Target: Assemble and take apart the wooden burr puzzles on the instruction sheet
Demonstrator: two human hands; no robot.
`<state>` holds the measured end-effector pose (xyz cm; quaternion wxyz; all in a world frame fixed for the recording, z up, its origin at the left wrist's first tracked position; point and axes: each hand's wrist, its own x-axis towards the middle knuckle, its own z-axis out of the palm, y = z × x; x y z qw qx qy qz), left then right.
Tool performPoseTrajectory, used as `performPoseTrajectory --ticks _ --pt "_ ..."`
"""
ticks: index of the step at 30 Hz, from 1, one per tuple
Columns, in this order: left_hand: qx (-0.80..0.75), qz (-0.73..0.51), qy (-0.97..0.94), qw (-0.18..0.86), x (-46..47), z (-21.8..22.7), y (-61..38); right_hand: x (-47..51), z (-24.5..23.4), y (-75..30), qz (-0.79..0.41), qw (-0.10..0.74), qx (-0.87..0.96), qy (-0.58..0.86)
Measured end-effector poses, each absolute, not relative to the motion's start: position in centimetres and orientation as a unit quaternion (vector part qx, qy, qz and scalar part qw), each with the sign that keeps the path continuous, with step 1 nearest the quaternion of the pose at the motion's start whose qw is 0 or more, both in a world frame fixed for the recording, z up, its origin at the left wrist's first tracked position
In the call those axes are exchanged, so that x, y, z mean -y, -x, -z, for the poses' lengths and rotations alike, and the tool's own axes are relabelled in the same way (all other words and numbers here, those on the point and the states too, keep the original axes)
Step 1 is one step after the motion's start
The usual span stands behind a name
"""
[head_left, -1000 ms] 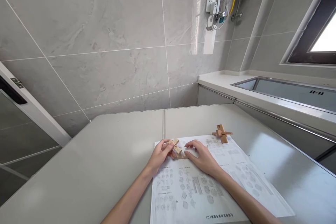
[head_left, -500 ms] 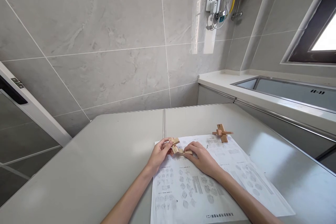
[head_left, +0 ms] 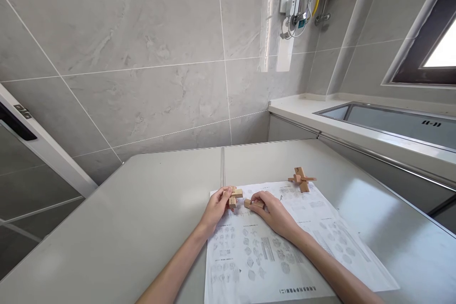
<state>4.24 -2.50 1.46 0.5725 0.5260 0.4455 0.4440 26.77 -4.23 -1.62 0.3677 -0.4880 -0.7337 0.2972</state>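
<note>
Light wooden puzzle pieces (head_left: 236, 193) are gripped between the thumb and fingers of my left hand (head_left: 216, 206), just above the printed sheet (head_left: 256, 266). The fingers partly cover them, so how they fit together is hard to see. My right hand (head_left: 271, 211) is closed on a separate notched wooden puzzle piece (head_left: 248, 204), whose left end shows past the fingertips. A small gap parts the two hands' pieces. Beyond my right hand, a cross-shaped assembly of darker wooden pieces (head_left: 302, 179), with a mark on one end, rests at the sheet's far edge.
The sheet lies on a pale glossy table (head_left: 160, 209) with a seam running away from me. To the right stands a counter with a sink (head_left: 392, 121). A tiled wall (head_left: 160, 57) rises behind, with a socket (head_left: 286, 2) and pipes. A white-framed door (head_left: 50, 137) is at left.
The piece in my right hand has come apart from the pieces in my left and now sits slightly to the right. My left hand has turned its pieces a little.
</note>
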Motion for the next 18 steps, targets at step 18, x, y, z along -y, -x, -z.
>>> performPoseTrajectory --ticks 18 --pt "-0.443 -0.467 -0.491 0.587 2.81 -2.08 -4.43 4.23 1.97 -27.01 -0.238 0.359 0.753 0.497"
